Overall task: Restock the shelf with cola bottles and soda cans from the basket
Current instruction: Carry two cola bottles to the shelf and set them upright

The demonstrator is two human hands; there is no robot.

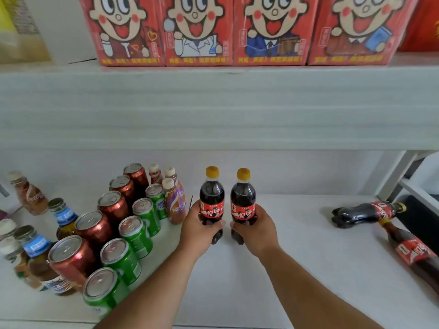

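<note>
Both hands reach forward over the white shelf board (297, 257), each with fingers and thumb curled round the lower body of one small bottle. The left hand (198, 230) grips the left yellow-capped plastic cola bottle with a red label (212, 198); the right hand (255, 230) grips its twin, the right yellow-capped plastic cola bottle (242, 200). Both bottles stand upright and side by side, just apart, labels facing out. That probably explains the low grip: it leaves the labels readable and lets the bases settle flat, so the pair can start a neat row. Their bases look on or just above the board; I cannot tell which.

Left of the left hand, a row of copper-red aluminium soda cans (114, 205) and a row of green aluminium soda cans (135, 230) run front to back, tops up, close-packed like finished stock. Beyond them stand purple-labelled coffee bottles with cream caps (175, 200), just beside the left hand's bottle.

Well to the right of the right hand, two larger cola bottles lie on their sides (363, 213), seemingly parked and not yet stood up.

The shelf is plain white with a pale back wall. Above the hands, the upper shelf's thick white front edge (213, 108) carries red cartoon-face cartons (197, 32). No basket is in view.
</note>
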